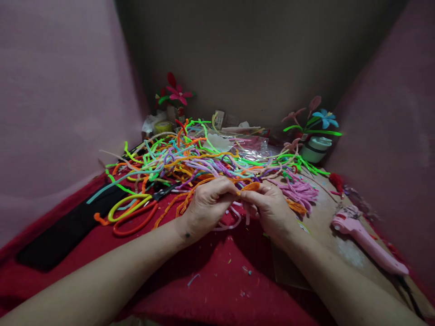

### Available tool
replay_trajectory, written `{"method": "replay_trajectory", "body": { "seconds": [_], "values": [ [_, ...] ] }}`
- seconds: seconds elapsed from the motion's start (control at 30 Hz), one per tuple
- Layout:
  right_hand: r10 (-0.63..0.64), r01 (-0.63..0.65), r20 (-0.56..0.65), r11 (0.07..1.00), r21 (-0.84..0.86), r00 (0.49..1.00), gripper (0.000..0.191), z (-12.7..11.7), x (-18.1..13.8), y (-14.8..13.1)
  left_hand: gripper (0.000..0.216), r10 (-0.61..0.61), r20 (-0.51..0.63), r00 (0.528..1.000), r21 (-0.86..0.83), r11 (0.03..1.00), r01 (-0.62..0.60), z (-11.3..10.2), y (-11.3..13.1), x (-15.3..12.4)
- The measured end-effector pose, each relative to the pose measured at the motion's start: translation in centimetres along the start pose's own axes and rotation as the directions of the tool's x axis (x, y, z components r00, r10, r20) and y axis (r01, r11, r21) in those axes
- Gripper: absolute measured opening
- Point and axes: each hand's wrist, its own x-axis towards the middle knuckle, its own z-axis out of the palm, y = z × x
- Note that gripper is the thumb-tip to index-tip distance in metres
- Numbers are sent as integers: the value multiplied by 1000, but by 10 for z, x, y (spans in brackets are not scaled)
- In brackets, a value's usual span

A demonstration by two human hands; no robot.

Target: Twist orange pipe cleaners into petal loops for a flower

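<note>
My left hand (212, 203) and my right hand (272, 206) meet at the near edge of a heap of coloured pipe cleaners (197, 163). Between the fingertips is an orange pipe cleaner (250, 186), bent into a flat petal-like loop that shows above my right thumb. Both hands are closed in a pinch on it, thumbs and forefingers almost touching. Fingers on the far side are partly hidden. Below the hands, a pale pink pipe cleaner (234, 222) curves over the red cloth.
Scissors (136, 213) with yellow and red handles lie left, beside a long black object (68, 231). A pink glue gun (369, 240) rests on cardboard (326, 222) at right. Pipe-cleaner flowers (325, 118) stand behind. Small scraps dot the red cloth (210, 276).
</note>
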Motion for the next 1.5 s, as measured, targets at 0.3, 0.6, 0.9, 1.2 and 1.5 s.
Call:
{"method": "replay_trajectory", "body": {
  "seconds": [0.3,0.6,0.9,1.2,1.5],
  "values": [
    [69,-69,4,984,163,998,14,-8,7,10,32,413,292,863,468,725,-505,-6,-12,-3],
    [72,-81,43,960,268,996,16,-10,7,12,28,442,231,867,463,733,-498,-7,-10,-1],
    [-5,-9,98,989,146,995,7,-14,10,15,23,411,181,894,310,839,-448,-8,-5,0],
    [-175,187,80,966,-180,981,6,-10,5,7,15,-306,170,937,-117,938,327,-9,7,9],
    [-551,538,246,463,-704,797,11,-10,0,8,23,-494,362,790,-261,760,595,-15,2,14]
  ]
}}
